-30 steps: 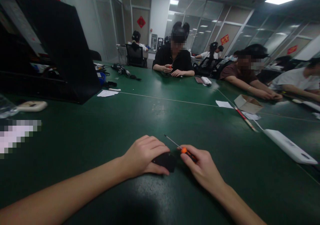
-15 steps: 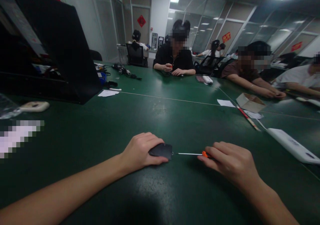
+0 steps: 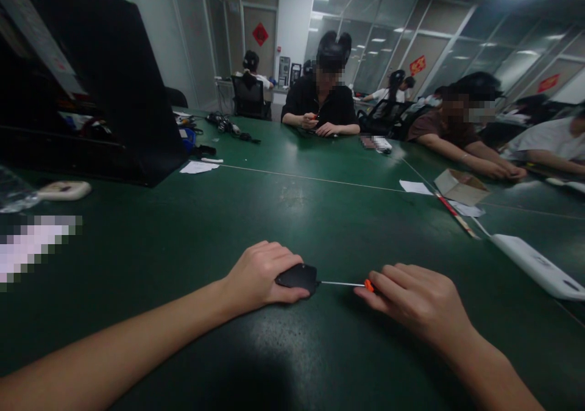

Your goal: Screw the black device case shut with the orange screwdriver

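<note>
My left hand [image 3: 267, 274] is closed around a small flat black case [image 3: 298, 277], thumb along its near side and fingers over its far side. The case lies low at the green tabletop, its right end sticking out of the grip. My right hand [image 3: 418, 298] grips a screwdriver [image 3: 340, 284] by its orange handle, most of which the fingers hide. The thin metal shaft points left, roughly level, and its tip meets the small loop at the case's right end. Whether the tip sits inside that loop is too small to tell.
A big black open-fronted box [image 3: 150, 112] stands at the left, with a white device [image 3: 64, 190] before it. At right are a white power strip [image 3: 537, 265], a small cardboard box [image 3: 460, 186] and a red stick [image 3: 454, 214]. Cables [image 3: 228, 125] lie farther back; several people sit around.
My right hand has moved the screwdriver slightly left, closing the gap between its tip and the case. My left hand keeps its grip, with the case shifted very little.
</note>
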Available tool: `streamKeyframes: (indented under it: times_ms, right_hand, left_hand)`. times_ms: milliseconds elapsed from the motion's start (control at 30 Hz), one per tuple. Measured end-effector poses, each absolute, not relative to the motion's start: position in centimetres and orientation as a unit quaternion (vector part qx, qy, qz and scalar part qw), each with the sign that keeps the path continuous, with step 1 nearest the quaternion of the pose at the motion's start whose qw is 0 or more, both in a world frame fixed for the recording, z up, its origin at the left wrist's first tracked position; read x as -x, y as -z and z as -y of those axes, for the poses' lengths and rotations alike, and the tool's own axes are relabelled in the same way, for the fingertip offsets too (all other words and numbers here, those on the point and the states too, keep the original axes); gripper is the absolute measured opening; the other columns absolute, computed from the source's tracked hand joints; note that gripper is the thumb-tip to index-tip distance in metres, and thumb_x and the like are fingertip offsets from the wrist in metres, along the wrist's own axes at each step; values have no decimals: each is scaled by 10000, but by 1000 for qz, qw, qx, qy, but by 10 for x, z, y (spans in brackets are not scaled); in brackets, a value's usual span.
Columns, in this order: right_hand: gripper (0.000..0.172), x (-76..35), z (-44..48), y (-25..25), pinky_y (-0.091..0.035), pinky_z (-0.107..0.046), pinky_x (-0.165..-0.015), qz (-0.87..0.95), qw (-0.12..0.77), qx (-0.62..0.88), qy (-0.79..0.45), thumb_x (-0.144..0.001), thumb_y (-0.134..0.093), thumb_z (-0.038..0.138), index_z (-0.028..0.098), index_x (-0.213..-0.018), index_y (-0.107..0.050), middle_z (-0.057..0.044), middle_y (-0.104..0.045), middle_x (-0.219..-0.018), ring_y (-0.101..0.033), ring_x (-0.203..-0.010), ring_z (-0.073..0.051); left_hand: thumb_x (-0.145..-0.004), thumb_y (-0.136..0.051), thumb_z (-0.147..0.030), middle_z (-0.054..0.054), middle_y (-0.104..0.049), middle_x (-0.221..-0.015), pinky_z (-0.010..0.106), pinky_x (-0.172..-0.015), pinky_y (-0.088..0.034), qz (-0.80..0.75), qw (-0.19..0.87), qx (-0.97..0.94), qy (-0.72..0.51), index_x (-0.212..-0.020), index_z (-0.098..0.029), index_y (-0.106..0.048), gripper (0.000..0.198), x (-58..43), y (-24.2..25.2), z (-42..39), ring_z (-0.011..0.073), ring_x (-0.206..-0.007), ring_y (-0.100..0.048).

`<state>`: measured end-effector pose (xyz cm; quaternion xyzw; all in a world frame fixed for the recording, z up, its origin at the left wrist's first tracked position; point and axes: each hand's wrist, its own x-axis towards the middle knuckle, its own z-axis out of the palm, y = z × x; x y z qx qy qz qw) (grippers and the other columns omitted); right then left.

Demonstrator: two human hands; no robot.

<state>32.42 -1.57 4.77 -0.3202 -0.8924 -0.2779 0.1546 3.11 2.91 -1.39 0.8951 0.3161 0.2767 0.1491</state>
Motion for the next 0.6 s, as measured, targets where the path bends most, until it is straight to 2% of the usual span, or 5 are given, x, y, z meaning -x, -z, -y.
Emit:
streamKeyframes:
  times_ms: [200,300,367,500,600]
  right_hand:
    - [239,-318,27,-58,-345,-295,-528,874,167,281,359,-905,-691,343,193,-720,-671,20,-570,-563,-453,-495,-118]
    - [256,-317,29,-56,-333,-299,-524,866,174,304,356,-894,-695,342,194,-688,-663,20,-573,-553,-469,-489,-123]
    - [338,-316,26,-49,-322,-290,-506,873,177,362,276,-942,-621,361,198,-646,-642,15,-568,-543,-491,-476,-119]
    - [476,-310,14,-23,-348,-247,-498,867,152,471,-54,-1015,-465,394,198,-604,-603,28,-556,-530,-522,-472,-101]
    - [465,-303,9,-9,-390,-246,-523,838,165,500,-144,-1017,-450,415,199,-647,-629,21,-585,-562,-553,-512,-119]
  left_hand:
    - [-840,-682,-521,100,-749,-983,363,-782,-438,-310,148,-892,-294,-1106,-198,-725,421,-32,14,-29,268,-881,-679]
    - [-870,-642,-537,94,-750,-967,350,-746,-431,-308,109,-901,-284,-1092,-175,-708,429,-32,14,-29,252,-850,-679]
    - [-881,-623,-548,86,-751,-961,348,-733,-430,-307,94,-903,-287,-1079,-164,-695,438,-33,14,-29,245,-838,-679]
    - [-888,-615,-551,77,-746,-991,352,-756,-437,-310,97,-901,-288,-1093,-169,-676,438,-33,14,-28,239,-863,-680]
    - [-890,-614,-550,70,-742,-994,357,-767,-438,-315,111,-897,-289,-1104,-171,-668,438,-33,13,-27,240,-878,-678]
